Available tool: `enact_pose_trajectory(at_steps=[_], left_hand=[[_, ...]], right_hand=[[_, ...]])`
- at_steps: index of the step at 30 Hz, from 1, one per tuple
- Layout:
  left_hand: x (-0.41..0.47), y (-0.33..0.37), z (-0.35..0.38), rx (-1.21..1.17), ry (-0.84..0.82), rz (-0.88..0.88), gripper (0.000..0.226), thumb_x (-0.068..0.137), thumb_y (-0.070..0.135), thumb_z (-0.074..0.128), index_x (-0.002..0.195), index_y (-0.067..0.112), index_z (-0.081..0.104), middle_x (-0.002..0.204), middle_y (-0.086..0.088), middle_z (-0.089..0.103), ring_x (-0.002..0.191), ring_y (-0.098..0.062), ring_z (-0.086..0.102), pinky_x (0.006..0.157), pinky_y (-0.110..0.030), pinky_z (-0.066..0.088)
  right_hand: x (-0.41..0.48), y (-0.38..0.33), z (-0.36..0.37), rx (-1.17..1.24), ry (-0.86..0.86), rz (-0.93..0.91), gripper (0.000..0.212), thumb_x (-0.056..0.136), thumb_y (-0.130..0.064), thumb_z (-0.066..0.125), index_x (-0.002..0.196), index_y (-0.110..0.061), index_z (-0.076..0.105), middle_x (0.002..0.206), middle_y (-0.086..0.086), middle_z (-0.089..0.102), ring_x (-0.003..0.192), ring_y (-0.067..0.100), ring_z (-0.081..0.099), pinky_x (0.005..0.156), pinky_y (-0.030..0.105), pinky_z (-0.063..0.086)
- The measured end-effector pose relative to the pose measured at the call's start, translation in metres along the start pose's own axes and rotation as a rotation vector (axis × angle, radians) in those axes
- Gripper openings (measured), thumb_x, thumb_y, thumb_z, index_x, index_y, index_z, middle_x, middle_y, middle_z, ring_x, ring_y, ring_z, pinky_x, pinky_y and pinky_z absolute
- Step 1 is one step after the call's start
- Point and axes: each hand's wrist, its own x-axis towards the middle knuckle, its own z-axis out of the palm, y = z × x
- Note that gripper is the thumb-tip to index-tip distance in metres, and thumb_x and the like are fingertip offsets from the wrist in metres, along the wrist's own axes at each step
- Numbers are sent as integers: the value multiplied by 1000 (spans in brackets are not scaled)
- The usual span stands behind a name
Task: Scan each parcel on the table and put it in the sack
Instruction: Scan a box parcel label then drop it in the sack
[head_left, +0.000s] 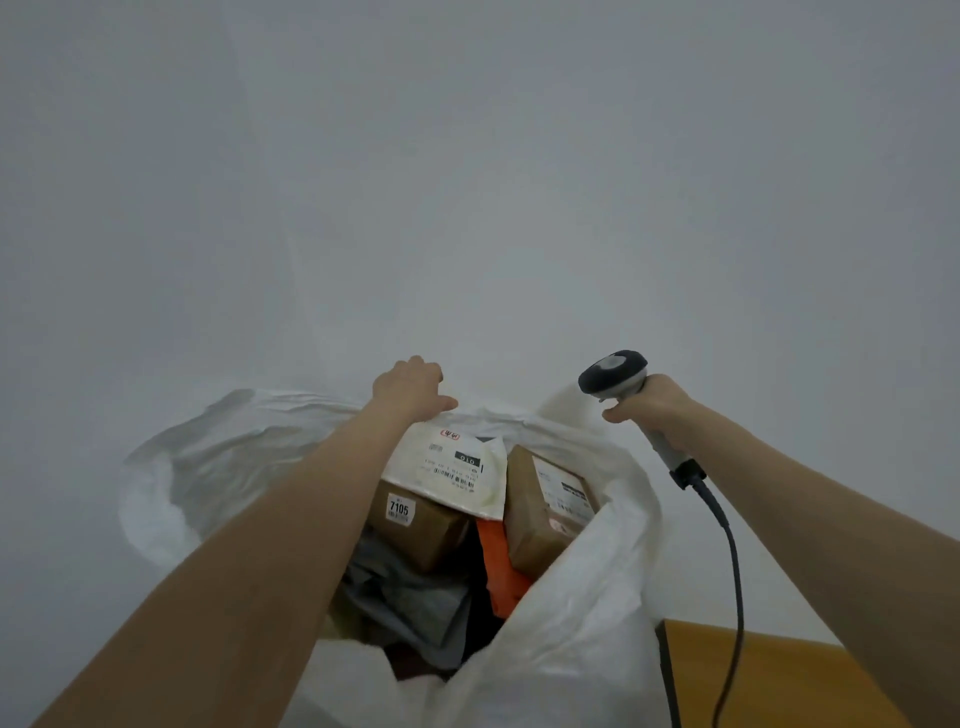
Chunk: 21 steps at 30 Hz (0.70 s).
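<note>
A: Left hand (413, 384)?
B: Centre of the frame, fingers curled down over the far rim of the white sack (561, 623), gripping the rim, thumb just above the top edge of the white mailer (457, 467).
A: Right hand (652, 402)?
B: Right of centre, closed around the handle of the scanner (615, 371), head pointing up and away, dark cable (727, 545) trailing down toward the lower right.
A: Parcels?
B: Inside the open sack, lower centre. White mailer on top, label with barcode facing up. Under it, a brown box (421, 525) with a sticker reading 7105. To the right, a second brown box (545, 504), tilted, label on its upper face. Between the boxes, an orange parcel (498, 566); lower down, a grey bag (410, 603).
A: Counter?
B: Only a wooden corner (779, 675), lower right, just beside the sack.
</note>
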Motion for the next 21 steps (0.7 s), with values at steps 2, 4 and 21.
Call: enact_pose_trajectory(at_steps=[2, 4, 21], left_hand=[[24, -2, 12, 34, -42, 6, 62, 87, 54, 58, 138, 21, 45, 138, -5, 45, 127, -25, 44, 96, -40, 41], [49, -3, 27, 77, -80, 11, 67, 84, 59, 58, 137, 20, 44, 135, -4, 48, 125, -25, 46, 95, -40, 41], [128, -54, -2, -221, 269, -124, 21, 87, 41, 65, 101, 27, 73, 108, -4, 69, 102, -26, 63, 75, -28, 41]], right_hand=[[18, 6, 8, -50, -26, 4, 36, 83, -11, 72, 114, 1, 60, 100, 10, 56, 93, 24, 53, 79, 32, 42], [32, 14, 16, -92, -54, 22, 29, 83, -12, 72, 107, -2, 60, 96, 7, 56, 89, 22, 52, 76, 30, 40], [77, -36, 36, 11, 353, -9, 16, 77, -7, 59, 91, -13, 57, 78, 3, 57, 75, 26, 58, 60, 27, 43]])
